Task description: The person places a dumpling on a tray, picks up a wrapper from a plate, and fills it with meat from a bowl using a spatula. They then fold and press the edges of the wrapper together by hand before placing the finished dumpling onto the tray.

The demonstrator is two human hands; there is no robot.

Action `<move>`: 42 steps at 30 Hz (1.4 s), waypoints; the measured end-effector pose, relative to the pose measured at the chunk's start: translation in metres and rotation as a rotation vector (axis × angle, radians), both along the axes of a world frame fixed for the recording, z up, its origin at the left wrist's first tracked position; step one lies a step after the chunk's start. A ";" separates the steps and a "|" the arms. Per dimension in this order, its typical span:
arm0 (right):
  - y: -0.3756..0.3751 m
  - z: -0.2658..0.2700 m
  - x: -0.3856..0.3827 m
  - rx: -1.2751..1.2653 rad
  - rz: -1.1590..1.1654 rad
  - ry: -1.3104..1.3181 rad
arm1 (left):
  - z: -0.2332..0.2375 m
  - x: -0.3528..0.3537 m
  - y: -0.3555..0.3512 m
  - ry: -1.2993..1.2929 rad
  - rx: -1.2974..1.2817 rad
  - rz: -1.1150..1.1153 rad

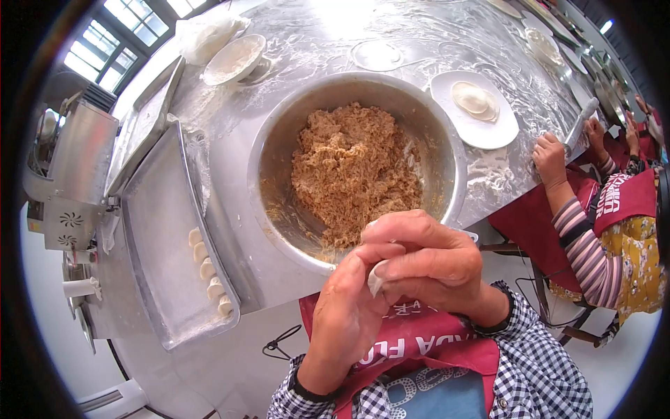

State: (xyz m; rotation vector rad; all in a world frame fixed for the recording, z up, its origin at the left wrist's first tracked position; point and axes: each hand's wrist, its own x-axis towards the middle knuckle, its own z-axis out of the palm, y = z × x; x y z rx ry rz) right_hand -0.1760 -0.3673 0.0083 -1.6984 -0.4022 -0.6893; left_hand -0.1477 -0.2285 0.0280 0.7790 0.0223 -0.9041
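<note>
My left hand and my right hand meet in front of my apron, just over the near rim of a large metal bowl. Both are closed around a dumpling; only a pale bit of its dough shows between the fingers. Brown, crumbly filling is heaped in the bowl. To the left, several folded dumplings lie in a row along one side of a metal tray. Right of the bowl, a white plate carries round dough wrappers.
Flour covers much of the metal table. A white bowl of flour and a plastic bag stand at the back left, near a second tray. At right, another person's hand rests near a rolling pin.
</note>
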 end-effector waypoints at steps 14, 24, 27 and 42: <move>0.003 0.007 0.004 -0.006 -0.152 0.031 | 0.000 0.001 -0.003 -0.082 -0.016 -0.011; -0.002 -0.004 0.009 -0.325 -0.154 -0.117 | 0.002 -0.006 -0.011 0.033 0.076 0.168; 0.003 -0.002 0.009 -0.260 -0.176 -0.084 | -0.005 -0.004 -0.005 0.035 0.014 0.149; 0.008 -0.003 0.010 -0.297 -0.249 -0.108 | -0.005 -0.001 -0.002 0.112 -0.154 0.143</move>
